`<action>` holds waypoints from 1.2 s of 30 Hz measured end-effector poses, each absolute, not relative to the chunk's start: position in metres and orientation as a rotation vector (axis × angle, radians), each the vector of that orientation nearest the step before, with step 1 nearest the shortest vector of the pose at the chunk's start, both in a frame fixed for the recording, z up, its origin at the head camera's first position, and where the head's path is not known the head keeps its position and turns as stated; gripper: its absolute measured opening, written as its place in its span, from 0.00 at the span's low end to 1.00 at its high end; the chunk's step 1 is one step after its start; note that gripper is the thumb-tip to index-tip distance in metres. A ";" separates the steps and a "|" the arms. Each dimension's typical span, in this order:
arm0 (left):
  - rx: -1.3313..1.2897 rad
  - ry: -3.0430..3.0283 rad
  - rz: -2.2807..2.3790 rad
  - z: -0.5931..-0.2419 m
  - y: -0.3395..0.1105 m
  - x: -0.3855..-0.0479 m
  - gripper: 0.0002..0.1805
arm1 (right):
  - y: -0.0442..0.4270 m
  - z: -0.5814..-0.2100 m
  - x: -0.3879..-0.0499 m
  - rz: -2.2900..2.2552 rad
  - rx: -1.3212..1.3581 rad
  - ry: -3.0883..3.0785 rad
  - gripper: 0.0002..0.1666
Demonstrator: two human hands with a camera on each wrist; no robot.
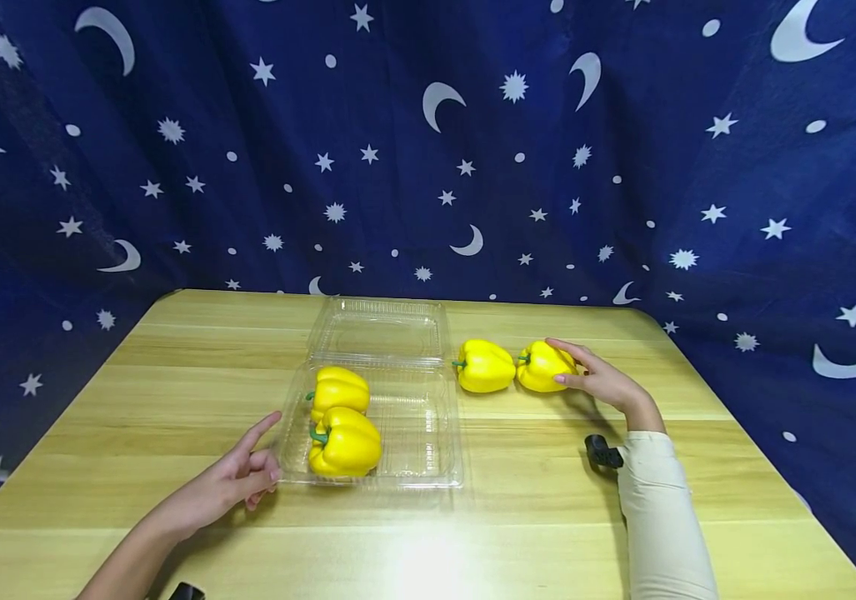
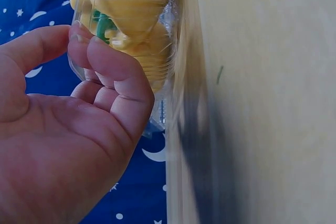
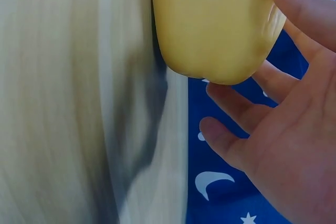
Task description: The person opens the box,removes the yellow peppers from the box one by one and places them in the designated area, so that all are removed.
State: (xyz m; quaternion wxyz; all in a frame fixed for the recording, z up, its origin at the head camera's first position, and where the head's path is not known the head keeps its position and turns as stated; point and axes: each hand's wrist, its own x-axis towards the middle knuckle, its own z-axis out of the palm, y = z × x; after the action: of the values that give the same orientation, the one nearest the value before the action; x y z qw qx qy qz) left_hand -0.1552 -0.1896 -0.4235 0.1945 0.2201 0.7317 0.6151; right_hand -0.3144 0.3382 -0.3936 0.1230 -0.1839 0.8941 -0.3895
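My left hand (image 1: 236,471) pinches the left rim of a clear plastic clamshell container (image 1: 420,433) between thumb and fingertips, with its index finger stretched out in the head view. Two yellow bell peppers with green stems lie in the container's left half: a front pepper (image 1: 347,443) and a rear pepper (image 1: 341,390). On the table to the right, my right hand (image 1: 600,379) holds another yellow bell pepper (image 1: 543,367), thumb and fingers around its right end. In the right wrist view this pepper (image 3: 215,24) hides part of the fingers.
A further yellow bell pepper (image 1: 486,367) lies just left of the held one, outside the container. The container's lid (image 1: 382,329) is folded back behind it. A black device (image 1: 603,452) sits by the right wrist. Behind the wooden table (image 1: 533,517) hangs a blue curtain (image 1: 397,167).
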 end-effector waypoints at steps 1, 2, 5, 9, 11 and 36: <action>0.616 2.050 1.725 -0.424 -0.190 -0.155 0.41 | 0.338 -0.393 -0.314 -1.134 -0.532 2.606 0.38; 0.615 2.049 1.725 -0.424 -0.190 -0.155 0.41 | 0.338 -0.393 -0.315 -1.134 -0.530 2.601 0.38; 0.610 2.051 1.722 -0.424 -0.190 -0.155 0.41 | 0.336 -0.393 -0.315 -1.143 -0.525 2.586 0.38; 0.606 2.055 1.716 -0.424 -0.190 -0.155 0.41 | 0.333 -0.393 -0.314 -1.166 -0.517 2.566 0.39; 0.605 2.054 1.716 -0.424 -0.189 -0.155 0.41 | 0.332 -0.394 -0.314 -1.169 -0.510 2.561 0.40; 0.577 2.092 1.684 -0.422 -0.188 -0.154 0.41 | 0.330 -0.391 -0.308 -1.146 -0.509 2.666 0.46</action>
State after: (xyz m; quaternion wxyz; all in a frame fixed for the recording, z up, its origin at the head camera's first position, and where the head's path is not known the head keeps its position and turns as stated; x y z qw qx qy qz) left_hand -0.1538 -0.1882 -0.4220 0.1962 0.2059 0.7468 0.6012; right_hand -0.3080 0.3302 -0.3912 0.0977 -0.1719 0.9006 -0.3871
